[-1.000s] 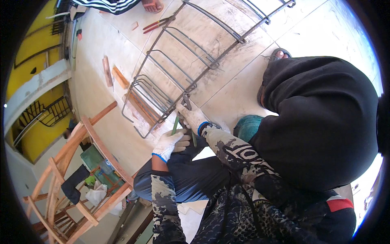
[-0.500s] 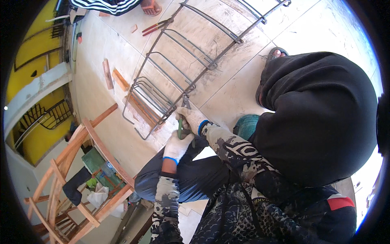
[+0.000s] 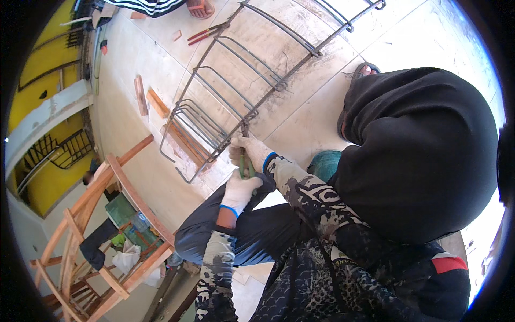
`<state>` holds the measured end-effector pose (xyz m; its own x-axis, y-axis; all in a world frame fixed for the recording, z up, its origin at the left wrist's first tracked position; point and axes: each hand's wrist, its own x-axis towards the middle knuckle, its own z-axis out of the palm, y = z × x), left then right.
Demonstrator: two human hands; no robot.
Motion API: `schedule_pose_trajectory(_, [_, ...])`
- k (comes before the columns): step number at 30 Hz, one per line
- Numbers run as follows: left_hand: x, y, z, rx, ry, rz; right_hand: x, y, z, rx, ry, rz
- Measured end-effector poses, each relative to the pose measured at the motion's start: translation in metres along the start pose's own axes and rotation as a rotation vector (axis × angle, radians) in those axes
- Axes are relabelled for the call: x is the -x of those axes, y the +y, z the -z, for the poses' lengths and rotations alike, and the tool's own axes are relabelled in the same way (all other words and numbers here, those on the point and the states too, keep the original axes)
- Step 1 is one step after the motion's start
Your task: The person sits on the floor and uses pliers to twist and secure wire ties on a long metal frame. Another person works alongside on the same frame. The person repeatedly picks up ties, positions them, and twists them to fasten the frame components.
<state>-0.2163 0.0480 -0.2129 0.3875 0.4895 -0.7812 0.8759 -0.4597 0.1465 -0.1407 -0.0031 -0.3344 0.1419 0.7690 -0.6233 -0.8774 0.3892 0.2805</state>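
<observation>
A pair of pincers with green handles (image 3: 243,163) is gripped in both of my white-gloved hands. My left hand (image 3: 241,191) is closed round the handle ends. Higher up the tool, my right hand (image 3: 252,150) is closed near the head, partly hiding it. The metal jaws (image 3: 245,129) sit against a rebar cage (image 3: 221,92), close to where a stirrup meets the nearer long bar. Whether they grip a tie wire is too small to tell. Several stirrups bunch together at the cage's near end, left of my hands.
Wooden offcuts (image 3: 157,103) lie beside and under the cage. Red-handled pincers (image 3: 201,36) rest near a person's sandalled foot (image 3: 200,8). A wooden chair frame (image 3: 140,198) stands at left, with another person (image 3: 91,176) behind it. Large black cloth (image 3: 418,155) fills the right.
The pincers' jaws have moved up slightly against the bar junction. My left hand has shifted a little right on the handles. A person has come into view behind the chair frame.
</observation>
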Motion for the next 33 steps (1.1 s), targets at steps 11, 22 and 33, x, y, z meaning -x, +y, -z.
schedule_pose_trajectory(11, [-0.014, -0.012, 0.000, 0.222, -0.258, 0.207, -0.015, 0.009, 0.000, 0.708, 0.397, 0.258])
schedule_pose_trajectory(22, [-0.010, -0.016, 0.028, 0.759, -0.566, 0.305, 0.009, -0.010, 0.007, -0.199, -0.210, -0.123])
schedule_pose_trajectory(33, [0.001, 0.013, 0.007, -0.283, 0.066, 0.017, -0.012, 0.006, -0.005, 0.132, 0.152, 0.018])
